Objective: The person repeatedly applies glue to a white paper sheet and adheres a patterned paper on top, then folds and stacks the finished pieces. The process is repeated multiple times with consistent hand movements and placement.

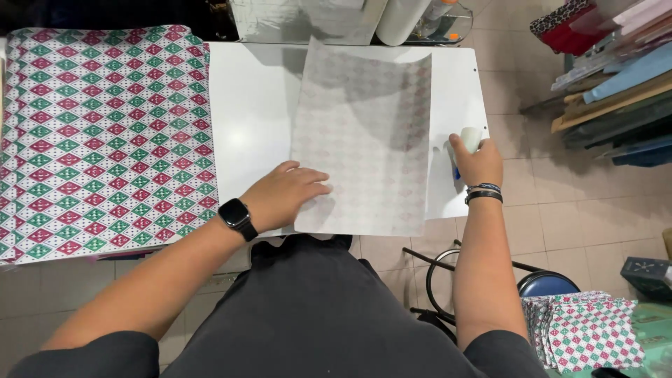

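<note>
A pale sheet of paper [364,133], face down with a faint diamond pattern showing through, lies on a white table [252,105]. My left hand [283,194] rests flat on its lower left edge, a black smartwatch on the wrist. My right hand [478,162] sits just past the sheet's right edge, closed around a small white bottle with a blue part [467,140], held on the table surface.
A stack of red, green and white diamond-patterned sheets [105,140] covers the left. Rolls and a clear container [406,21] stand at the table's far edge. Fabric bolts [616,91] lie right. A blue stool [546,283] and more patterned sheets [595,332] sit lower right.
</note>
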